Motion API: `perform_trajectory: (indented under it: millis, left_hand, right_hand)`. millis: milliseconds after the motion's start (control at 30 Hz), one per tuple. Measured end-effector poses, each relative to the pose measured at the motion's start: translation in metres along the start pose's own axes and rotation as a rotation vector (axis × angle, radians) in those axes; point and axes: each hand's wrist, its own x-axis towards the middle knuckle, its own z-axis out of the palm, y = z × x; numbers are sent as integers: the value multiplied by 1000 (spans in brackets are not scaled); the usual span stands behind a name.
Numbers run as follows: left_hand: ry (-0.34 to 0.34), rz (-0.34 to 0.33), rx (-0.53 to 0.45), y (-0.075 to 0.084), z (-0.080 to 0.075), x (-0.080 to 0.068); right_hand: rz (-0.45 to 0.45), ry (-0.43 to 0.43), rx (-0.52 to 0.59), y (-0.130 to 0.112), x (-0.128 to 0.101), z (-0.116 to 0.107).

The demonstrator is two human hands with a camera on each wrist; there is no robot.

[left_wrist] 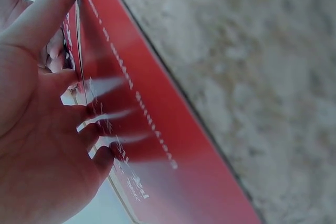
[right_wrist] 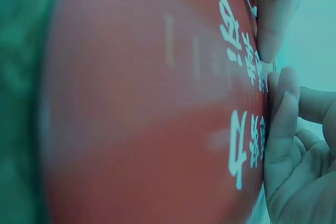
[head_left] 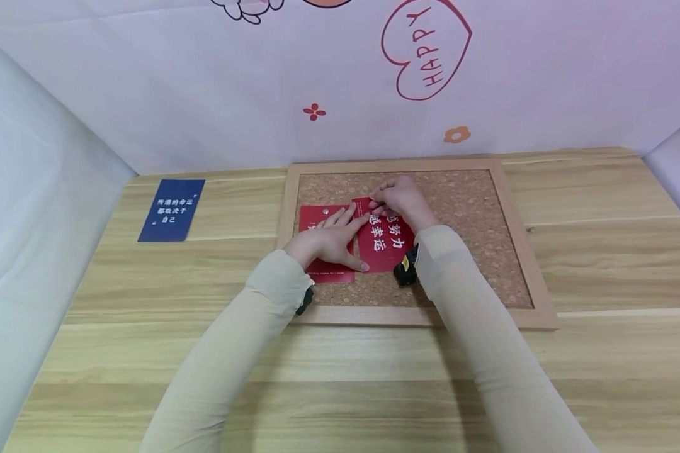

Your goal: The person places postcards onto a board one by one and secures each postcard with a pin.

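Note:
Two red cards with white writing lie side by side on a framed cork board (head_left: pixel 464 270). My left hand (head_left: pixel 331 244) rests with spread, fairly straight fingers on the left red card (head_left: pixel 335 277). Its thumb and forefinger reach the edge of the right red card (head_left: pixel 374 255). A small pale round spot shows near the left card's top. My right hand (head_left: pixel 403 200) has bent fingers bunched at the right card's top edge, touching it. In the right wrist view, its fingertips (right_wrist: pixel 286 85) meet the far end of the card; anything between them is hidden.
A blue card (head_left: pixel 172 211) with white writing lies on the wooden table (head_left: pixel 215 352), left of the board. The board's light wooden frame (head_left: pixel 368 316) forms a raised edge. Behind the table hangs a white printed cloth (head_left: pixel 232 94).

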Motion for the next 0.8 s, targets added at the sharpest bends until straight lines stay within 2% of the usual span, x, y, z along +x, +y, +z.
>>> perform_trajectory:
  millis: [333, 800]
  left_hand:
    - [4, 0, 0, 1, 0, 1]
    - [1, -1, 5, 0, 0, 0]
  right_hand:
    - [-22, -19, 54, 4, 3, -2]
    - [1, -53, 135, 5, 1, -5]
